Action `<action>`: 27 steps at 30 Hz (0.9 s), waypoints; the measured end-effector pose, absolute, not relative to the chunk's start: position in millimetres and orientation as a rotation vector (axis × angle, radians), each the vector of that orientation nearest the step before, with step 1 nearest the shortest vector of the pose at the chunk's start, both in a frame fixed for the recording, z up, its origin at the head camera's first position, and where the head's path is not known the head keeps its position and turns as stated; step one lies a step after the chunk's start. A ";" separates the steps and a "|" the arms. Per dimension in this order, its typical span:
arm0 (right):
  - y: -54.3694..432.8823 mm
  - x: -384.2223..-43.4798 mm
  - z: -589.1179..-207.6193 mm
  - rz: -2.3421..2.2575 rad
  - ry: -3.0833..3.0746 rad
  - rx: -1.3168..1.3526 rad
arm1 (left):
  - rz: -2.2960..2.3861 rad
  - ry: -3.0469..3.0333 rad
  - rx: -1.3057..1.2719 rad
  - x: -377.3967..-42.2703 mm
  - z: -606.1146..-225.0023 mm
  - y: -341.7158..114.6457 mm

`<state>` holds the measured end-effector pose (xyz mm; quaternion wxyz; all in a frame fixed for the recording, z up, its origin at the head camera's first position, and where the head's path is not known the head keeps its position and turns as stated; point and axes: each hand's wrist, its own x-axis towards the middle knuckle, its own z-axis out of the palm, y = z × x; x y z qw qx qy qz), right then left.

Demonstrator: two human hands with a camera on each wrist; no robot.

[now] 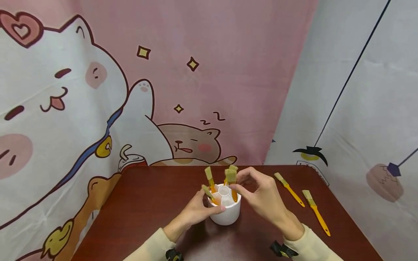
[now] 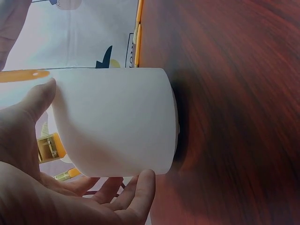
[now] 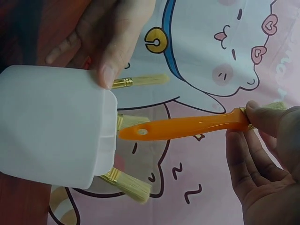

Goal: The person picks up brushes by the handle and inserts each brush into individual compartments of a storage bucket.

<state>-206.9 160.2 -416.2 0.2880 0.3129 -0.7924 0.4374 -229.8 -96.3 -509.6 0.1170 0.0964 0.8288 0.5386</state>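
My left hand grips a round white holder from the left, thumb at its rim and fingers along its far side. The holder has several compartments round a central tube and stands on the table. With thumb and fingertips my right hand pinches a paintbrush near its ferrule. Its bristles point up, and the orange handle's holed end is right at the holder's rim in the right wrist view. Three other paintbrushes, one leaning left, one at the back left and one behind the held brush, stand bristles up in the holder.
Two more paintbrushes with yellow-orange handles lie on the right of the dark red-brown table, one farther back and one nearer. A cartoon-printed curtain hangs behind the table and along its sides.
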 end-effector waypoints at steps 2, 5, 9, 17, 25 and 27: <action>158.9 -207.4 -418.1 1.162 -2.111 0.834 | 1.582 2.420 0.285 -229.6 -509.4 -96.1; 157.2 -208.5 -420.3 1.164 -2.098 0.839 | 1.585 2.412 0.292 -230.6 -508.8 -96.1; 156.0 -209.4 -423.6 1.186 -2.101 0.854 | 1.570 2.409 0.288 -232.1 -508.6 -96.8; 153.8 -213.2 -437.1 1.206 -2.087 0.905 | 1.565 2.407 0.277 -232.6 -509.6 -98.4; 150.9 -220.5 -459.2 1.184 -2.101 0.995 | 1.578 2.384 0.308 -232.0 -511.2 -100.4; 150.4 -223.2 -464.0 1.153 -2.119 1.011 | 1.593 2.379 0.327 -232.7 -511.1 -101.0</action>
